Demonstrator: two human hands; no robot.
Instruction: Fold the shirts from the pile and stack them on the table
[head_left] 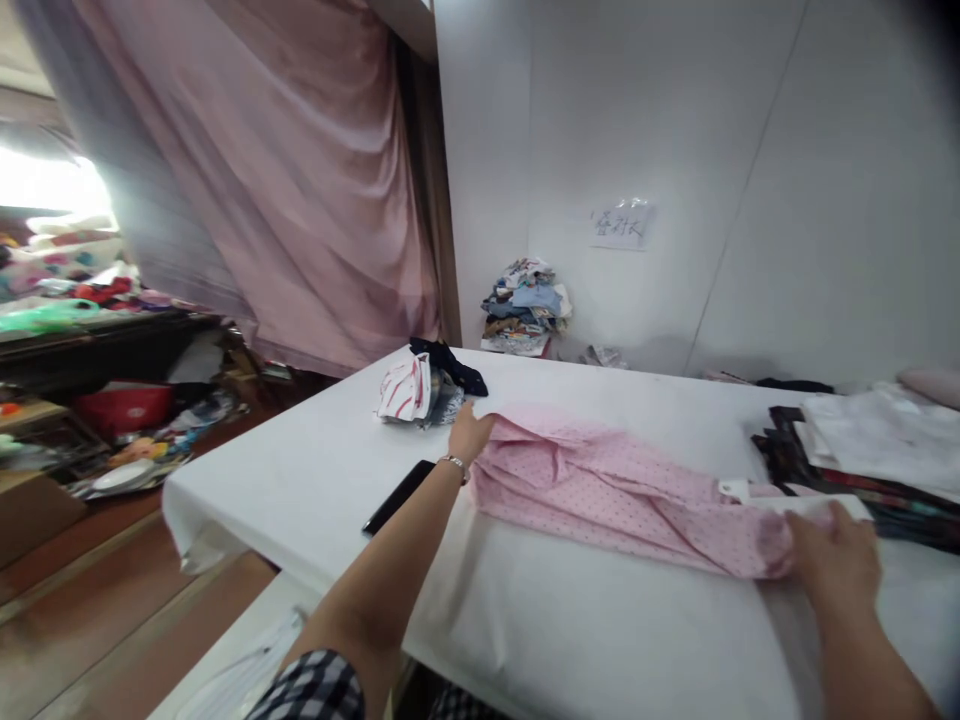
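Note:
A pink dotted garment [615, 490] lies stretched across the white table [322, 480]. My left hand [469, 435], with a bracelet on the wrist, grips the garment's left end. At the garment's right end my right hand [836, 560] holds the cloth against the table, beside a white label. A black phone [399, 496] lies flat just left of my left forearm.
A small heap of striped and dark clothes [424, 390] sits at the table's far left corner. Folded dark and white garments [870, 455] are stacked at the right. A pile of clothes [525, 305] stands by the wall. A pink curtain [285, 180] and cluttered shelves [90, 350] are at left.

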